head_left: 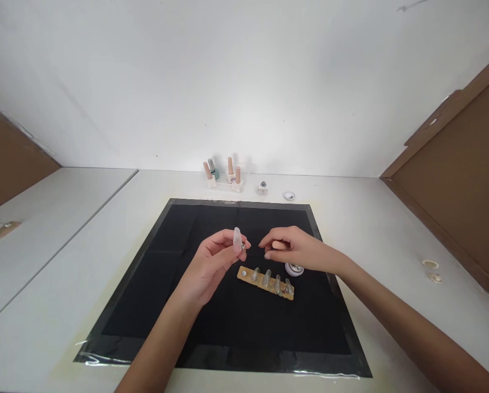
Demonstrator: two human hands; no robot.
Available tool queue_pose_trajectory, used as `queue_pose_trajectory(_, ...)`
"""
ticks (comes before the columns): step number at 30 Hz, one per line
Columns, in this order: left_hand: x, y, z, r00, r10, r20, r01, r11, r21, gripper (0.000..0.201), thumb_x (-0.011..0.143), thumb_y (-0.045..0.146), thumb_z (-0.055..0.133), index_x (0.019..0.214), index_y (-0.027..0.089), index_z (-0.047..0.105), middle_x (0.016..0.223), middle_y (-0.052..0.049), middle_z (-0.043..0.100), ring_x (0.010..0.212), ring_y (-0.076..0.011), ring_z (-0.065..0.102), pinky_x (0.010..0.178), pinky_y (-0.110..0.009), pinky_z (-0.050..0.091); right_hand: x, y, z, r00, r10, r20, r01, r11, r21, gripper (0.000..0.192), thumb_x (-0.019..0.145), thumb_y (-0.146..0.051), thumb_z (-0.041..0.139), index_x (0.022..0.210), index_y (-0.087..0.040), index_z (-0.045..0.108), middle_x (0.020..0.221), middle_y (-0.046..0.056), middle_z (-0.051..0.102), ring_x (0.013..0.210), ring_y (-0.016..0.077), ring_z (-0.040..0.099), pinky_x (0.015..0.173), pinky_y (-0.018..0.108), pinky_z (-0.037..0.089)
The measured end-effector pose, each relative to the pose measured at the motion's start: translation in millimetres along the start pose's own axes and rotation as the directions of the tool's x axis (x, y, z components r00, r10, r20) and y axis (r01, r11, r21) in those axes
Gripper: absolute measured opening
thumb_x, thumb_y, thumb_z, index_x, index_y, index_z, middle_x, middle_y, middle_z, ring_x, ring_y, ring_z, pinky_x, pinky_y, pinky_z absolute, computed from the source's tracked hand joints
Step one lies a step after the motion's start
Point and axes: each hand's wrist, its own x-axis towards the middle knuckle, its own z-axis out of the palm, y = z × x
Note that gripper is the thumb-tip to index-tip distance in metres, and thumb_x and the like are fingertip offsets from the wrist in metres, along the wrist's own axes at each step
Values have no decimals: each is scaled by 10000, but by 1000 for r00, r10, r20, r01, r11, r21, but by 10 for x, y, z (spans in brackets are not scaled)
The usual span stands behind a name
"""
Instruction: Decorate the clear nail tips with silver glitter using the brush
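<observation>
The clear nail tip [237, 239] is in my left hand [212, 265], above the middle of the black mat [146, 300]. I have it pinched between thumb and fingers, standing upright, with a small metallic piece [243, 246] at its base. My right hand [296, 248] is over the right part of the mat, apart from the left, its fingers curled inward. A tan rounded end shows among them, but I cannot tell whether it is a finger or something gripped.

On the mat, nearer me than my hands and right of its middle, lies a tan strip [259, 284] carrying four more nail tips. A round container [293, 273] sits near the mat's right edge, just below my right hand.

The mat's widest open stretch runs from my left hand to its left edge; on the right, my forearm crosses its border. Beyond its far edge stand the capped bottles [237, 184], a small grey-topped bottle [262, 188] and a round white dish [289, 195].

Both my forearms reach in from the mat's near side, the left wrist bent upward, the right hand palm down.
</observation>
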Motion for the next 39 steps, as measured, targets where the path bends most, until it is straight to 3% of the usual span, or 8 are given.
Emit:
queue_pose_trajectory(3,0,-3,23,1000,-11,-10,11,999,33,83,742,230,730,776,170,685,779,8,613,667,-91,529,687,-209,425,-125,-100,-103,976,6,-217,44,973,225,234,861,-354,566,969,-196,700,807,39,646,704,150,578,627,275,454)
queue_pose_trajectory(8,-19,-49,118,999,-42,19,41,998,58,120,711,215,751,700,172,640,734,15,602,657,-99,515,645,-205,414,-325,-181,-202,858,49,-511,301,758,579,300,879,-427,549,812,-201,734,957,65,677,904,189,623,893,351,466)
queue_pose_trajectory(13,-38,-159,273,987,-143,67,135,984,115,140,706,244,759,694,164,645,689,13,622,657,-104,531,641,-200,417,-465,-37,-199,833,188,-520,285,660,695,400,906,-509,455,1035,-210,687,1021,63,629,980,198,573,909,339,452)
queue_pose_trajectory(18,0,-260,445,975,-212,71,206,974,90,211,701,352,760,727,155,687,640,2,649,612,-94,538,623,-192,424,-577,116,-187,783,327,-529,205,667,716,427,893,-570,421,963,-232,671,617,-38,384,580,115,404,625,237,421)
queue_pose_trajectory(22,39,-267,574,967,-242,79,240,970,34,178,742,334,734,768,163,696,670,-1,654,625,-85,545,641,-187,439,-650,133,-216,787,371,-493,149,661,736,457,880,-597,418,943,-220,669,541,-57,288,531,115,336,565,234,353)
queue_pose_trajectory(29,42,-287,660,966,-232,116,248,957,-151,69,751,207,735,750,169,677,736,11,633,663,-88,589,674,-200,481,-705,213,-244,823,347,-450,162,616,771,544,789,-631,545,1023,-168,709,595,1,549,571,113,446,575,238,360)
queue_pose_trajectory(32,36,-335,608,958,-263,115,282,935,-213,63,744,184,740,736,156,684,718,5,636,659,-97,613,685,-215,507,-707,237,-234,840,345,-419,146,598,788,561,802,-626,532,1076,-163,692,501,-7,536,533,123,469,571,255,374)
queue_pose_trajectory(39,9,-323,554,945,-319,70,325,901,-288,186,623,157,832,772,146,720,726,3,668,672,-92,644,718,-193,543,-711,215,-207,850,244,-467,268,563,782,356,728,-480,714,945,-199,730,646,4,569,591,118,454,582,266,369)
